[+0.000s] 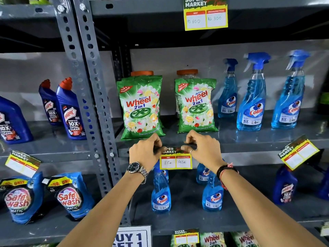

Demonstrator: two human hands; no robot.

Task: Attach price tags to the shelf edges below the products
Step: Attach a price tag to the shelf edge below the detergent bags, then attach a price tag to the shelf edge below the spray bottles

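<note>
A yellow price tag (175,162) with "85" and "48" written in its white boxes hangs on the grey shelf edge (249,148), below two green Wheel detergent packs (141,107) (195,106). My left hand (146,150), with a wristwatch, pinches the tag's top left corner against the edge. My right hand (203,148), with a ring and wrist threads, presses the top right corner. The fingers hide part of the tag's dark header.
Blue Colin spray bottles (252,97) stand right of the packs, Harpic bottles (71,111) left past the slotted upright (92,97). Other tags hang at upper middle (206,16), right (298,152) and left (22,163). Safewash pouches (71,195) and more Colin bottles sit below.
</note>
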